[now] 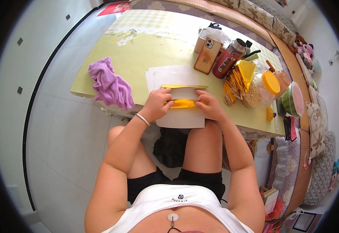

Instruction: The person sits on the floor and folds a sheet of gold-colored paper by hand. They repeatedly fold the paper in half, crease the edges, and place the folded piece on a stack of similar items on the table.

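Note:
A sheet of gold paper (183,104) with a pale underside lies between my two hands, over white paper sheets (181,119) at the table's near edge. A gold strip shows along its far side, and a wider, shiny gold band runs along its near side. My left hand (158,102) is closed on the left end, its thumb on the near band and its fingers by the far strip. At the opposite end my right hand (209,105) pinches the same paper with thumb and bent fingers. Some fingertips are hidden beneath or behind the paper.
On the table (138,58), a purple cloth (109,83) lies to the left. Behind my right hand stand a phone (209,55), a red bottle (229,58), a bundle of gold papers (239,79), a yellow-lidded jar (268,87) and a covered watermelon half (292,99).

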`<state>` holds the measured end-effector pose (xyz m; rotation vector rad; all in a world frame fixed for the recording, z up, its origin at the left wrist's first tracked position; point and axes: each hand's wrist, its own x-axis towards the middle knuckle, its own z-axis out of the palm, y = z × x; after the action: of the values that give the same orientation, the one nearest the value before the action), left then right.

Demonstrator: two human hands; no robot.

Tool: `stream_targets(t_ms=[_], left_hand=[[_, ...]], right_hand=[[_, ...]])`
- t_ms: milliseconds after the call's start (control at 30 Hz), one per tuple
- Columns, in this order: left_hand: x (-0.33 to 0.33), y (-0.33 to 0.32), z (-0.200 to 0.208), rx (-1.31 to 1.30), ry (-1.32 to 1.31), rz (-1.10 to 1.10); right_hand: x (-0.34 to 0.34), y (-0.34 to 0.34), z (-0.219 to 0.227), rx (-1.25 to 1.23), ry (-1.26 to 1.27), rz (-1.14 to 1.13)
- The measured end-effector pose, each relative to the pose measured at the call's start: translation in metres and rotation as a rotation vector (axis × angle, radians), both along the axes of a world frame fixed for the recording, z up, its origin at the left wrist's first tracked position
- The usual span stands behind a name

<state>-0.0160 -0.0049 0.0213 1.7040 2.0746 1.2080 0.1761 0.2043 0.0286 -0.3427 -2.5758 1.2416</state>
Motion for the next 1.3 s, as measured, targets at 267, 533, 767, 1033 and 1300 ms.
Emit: stream_targets(t_ms=[267, 533, 767, 1033, 1300], left_hand=[[-0.006, 0.018, -0.017, 0.101, 0.013, 0.252], [-0.004, 0.04, -0.023, 0.085, 0.199, 0.518], [0.001, 0.046, -0.021, 0.0, 0.228, 0.563], [0.032, 0.047, -0.016, 0.116, 0.525, 0.09], [0.05, 0.041, -0.022, -0.128, 0.589, 0.089]], right_hand=[[-0.021, 0.007, -0.015, 0.098, 0.033, -0.411], [-0.045, 0.002, -0.025, 0.36, 0.029, -0.655], [-0.047, 0.001, -0.026, 0.407, 0.003, -0.684], [-0.049, -0.002, -0.024, 0.414, -0.01, -0.692], [-0.046, 0.004, -0.027, 0.391, -0.011, -0.689]])
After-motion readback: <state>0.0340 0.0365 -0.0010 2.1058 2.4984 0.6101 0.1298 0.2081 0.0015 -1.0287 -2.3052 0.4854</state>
